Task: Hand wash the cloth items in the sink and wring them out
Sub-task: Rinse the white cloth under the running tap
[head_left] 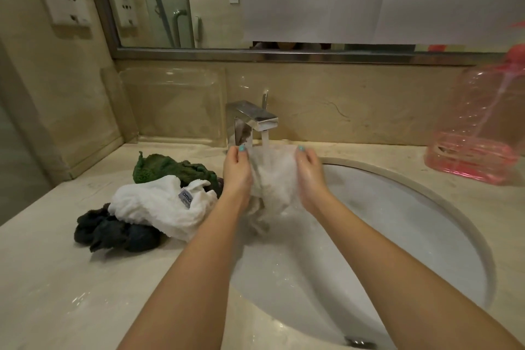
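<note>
A wet white cloth [272,179] hangs between my hands under the running chrome faucet [257,119], above the back of the white sink basin [397,224]. My left hand [237,170] grips the cloth's left side and my right hand [311,173] presses its right side. On the counter to the left lies a pile: a white towel [159,204] with a grey label, a green cloth [170,169] behind it, and a dark cloth [113,231] in front.
A pink transparent water jug [480,128] stands on the counter at the right. A clear plastic tray [170,105] leans on the back wall left of the faucet. The mirror [199,0] runs above. The sink drain [359,342] sits at the near edge.
</note>
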